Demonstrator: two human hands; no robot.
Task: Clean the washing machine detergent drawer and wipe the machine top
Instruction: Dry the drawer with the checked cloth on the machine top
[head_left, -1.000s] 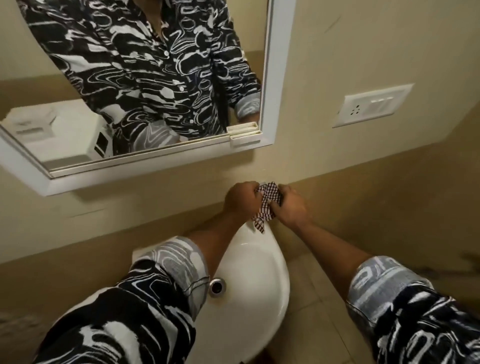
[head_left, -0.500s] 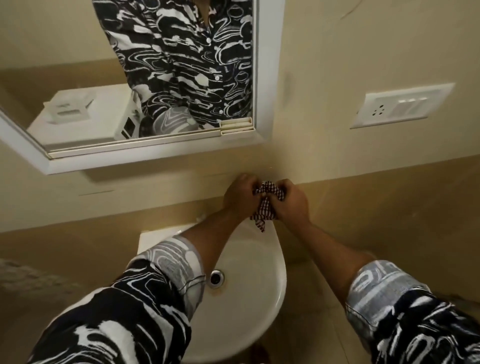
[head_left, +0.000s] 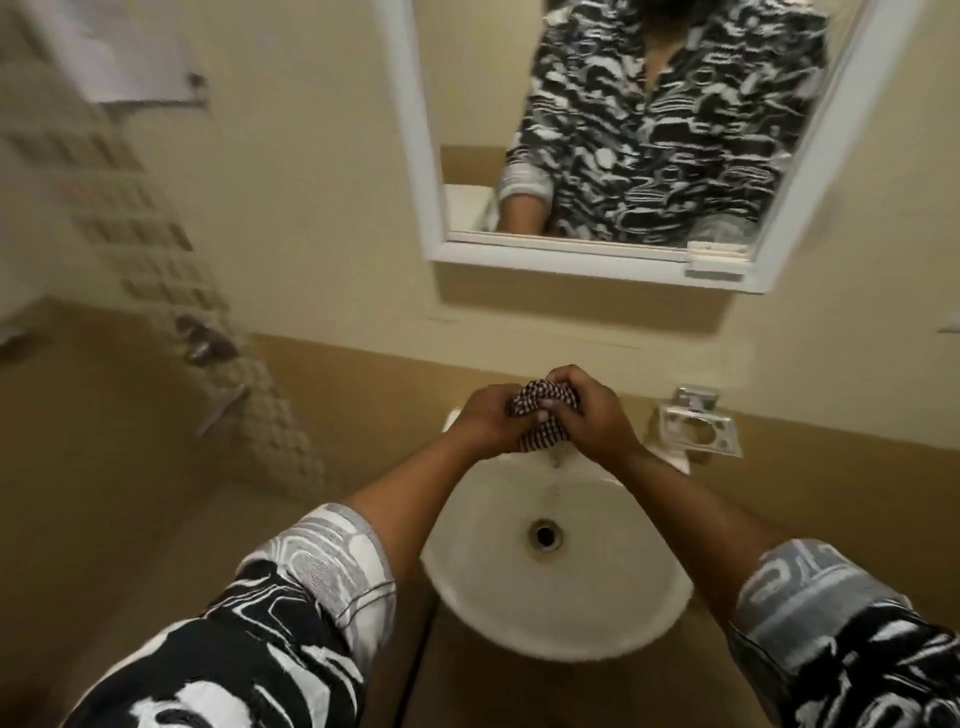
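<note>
A white basin (head_left: 561, 623) juts from the tan wall, a dark round drain (head_left: 544, 535) at its middle.

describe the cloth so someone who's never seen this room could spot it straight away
Find the white sink under the framed mirror. Over its back edge the left hand and right hand meet, and the cloth is bunched in their grip. It is the only thing with a small dark-and-white check; the sleeves nearby carry large swirls.

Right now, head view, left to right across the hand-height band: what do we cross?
Blurred metal wall fitting → left hand → checked cloth → right hand → wall soap holder. Basin skipped: it spans under both hands.
</note>
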